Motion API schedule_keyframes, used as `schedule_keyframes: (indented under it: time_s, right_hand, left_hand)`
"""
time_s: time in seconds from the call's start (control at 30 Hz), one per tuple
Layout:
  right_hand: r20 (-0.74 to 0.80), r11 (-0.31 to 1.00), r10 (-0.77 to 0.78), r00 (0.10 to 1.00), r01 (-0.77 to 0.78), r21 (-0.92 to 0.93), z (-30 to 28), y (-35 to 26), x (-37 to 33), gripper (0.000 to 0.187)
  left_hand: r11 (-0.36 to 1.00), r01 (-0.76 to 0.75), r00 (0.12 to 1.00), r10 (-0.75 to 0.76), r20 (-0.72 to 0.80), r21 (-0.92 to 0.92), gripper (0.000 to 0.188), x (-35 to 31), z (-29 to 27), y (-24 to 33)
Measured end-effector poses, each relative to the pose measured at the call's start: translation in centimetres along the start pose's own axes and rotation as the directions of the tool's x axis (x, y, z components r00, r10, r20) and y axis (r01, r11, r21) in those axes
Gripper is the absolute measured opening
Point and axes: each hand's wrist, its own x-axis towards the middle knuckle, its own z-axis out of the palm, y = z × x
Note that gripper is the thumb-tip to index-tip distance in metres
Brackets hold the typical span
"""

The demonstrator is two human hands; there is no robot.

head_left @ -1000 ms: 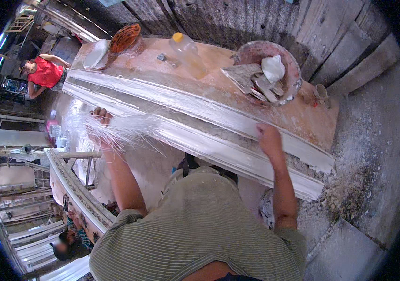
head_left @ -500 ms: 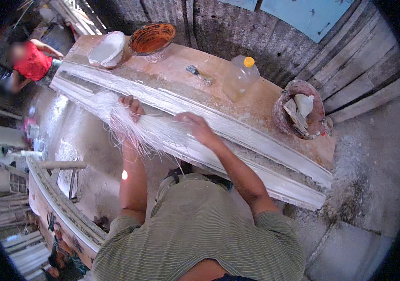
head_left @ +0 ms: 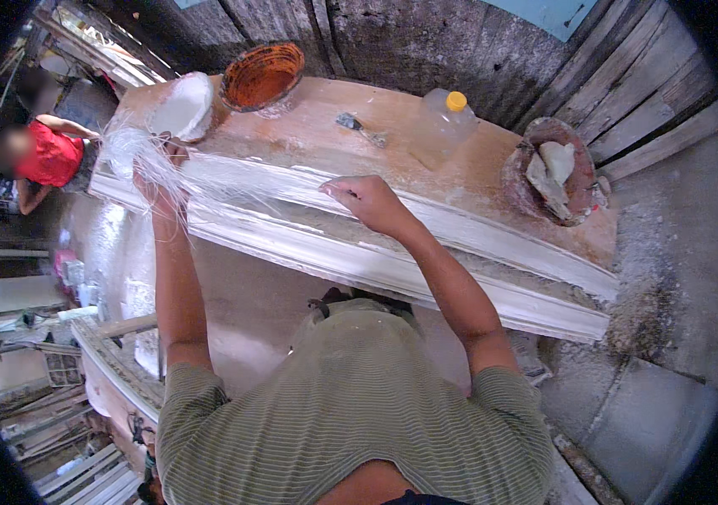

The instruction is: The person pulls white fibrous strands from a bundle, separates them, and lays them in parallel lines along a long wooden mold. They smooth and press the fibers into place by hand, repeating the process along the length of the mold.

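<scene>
My left hand [head_left: 159, 187] is closed around a loose bundle of white fibres [head_left: 130, 154] above the left end of the table. Stray strands fan out around its wrist. Further right, my right hand [head_left: 369, 204] pinches the ends of some strands, which stretch thinly between both hands. Under them lie two long white plaster-like mouldings: a far strip [head_left: 510, 244] and a near strip [head_left: 376, 271], side by side with a narrow gap between. Part of the far strip is hidden behind the fibres and my right hand.
Along the back of the table [head_left: 350, 97] stand a white-filled basin [head_left: 182, 108], an orange-lined bowl [head_left: 263, 76], a small scraper-like tool [head_left: 360, 128] and a yellow-capped clear jug [head_left: 447, 122]. A crusted bowl [head_left: 549, 172] holds white lumps. A person in red [head_left: 54, 153] is at far left.
My left hand has moved left and away from me with the fibre bundle. My right hand has shifted slightly right and away, with strands drawn out between the hands.
</scene>
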Motion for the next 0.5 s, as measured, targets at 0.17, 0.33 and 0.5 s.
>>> schedule_keyframes:
  time_s: [0.17, 0.33, 0.5]
  right_hand:
    - [-0.064, 0.974, -0.074, 0.995, 0.058, -0.221, 2.7, -1.6, 3.8, 0.031]
    - [-0.132, 0.865, -0.107, 0.985, 0.026, -0.501, 6.2, 2.5, 5.5, 0.024]
    - [-0.054, 0.47, 0.286, 0.957, -0.19, -0.862, 5.0, 10.5, 0.8, 0.024]
  left_hand:
    - [0.99, -0.137, 0.99, 0.138, -0.015, 0.043, 0.037, 7.7, -2.7, 7.9]
    - [0.978, 0.149, 0.815, -0.038, 0.578, -0.146, 0.041, 15.2, -8.5, 14.4]
    - [0.954, 0.223, 0.861, -0.097, 0.5, -0.199, 0.047, 19.6, -21.0, 16.1]
